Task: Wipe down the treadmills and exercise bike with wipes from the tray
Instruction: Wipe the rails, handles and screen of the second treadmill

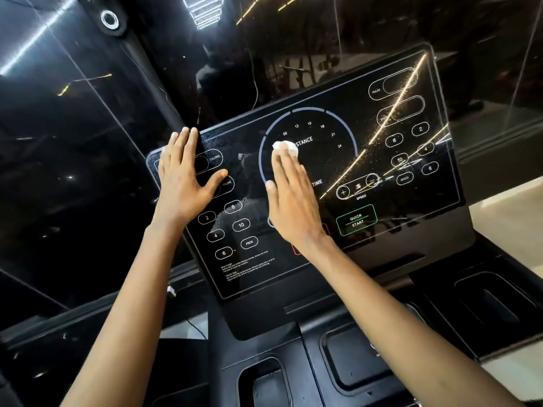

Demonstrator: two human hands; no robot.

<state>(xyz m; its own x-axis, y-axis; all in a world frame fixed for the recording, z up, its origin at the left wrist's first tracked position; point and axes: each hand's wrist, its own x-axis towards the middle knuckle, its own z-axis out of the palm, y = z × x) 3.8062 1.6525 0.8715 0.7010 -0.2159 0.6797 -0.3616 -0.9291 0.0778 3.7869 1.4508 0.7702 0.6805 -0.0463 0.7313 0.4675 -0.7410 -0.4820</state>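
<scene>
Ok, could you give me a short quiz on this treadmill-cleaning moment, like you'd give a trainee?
1. Multiple choice: which hand presses the white wipe onto the treadmill console? A) left B) right C) both
2. True or false: the left hand lies flat on the console's left side, holding nothing.
3. Fill in: the green-outlined button reads QUICK ____.
Key: 1 B, the right hand, fingers straight over the wipe; 2 true; 3 START.
</scene>
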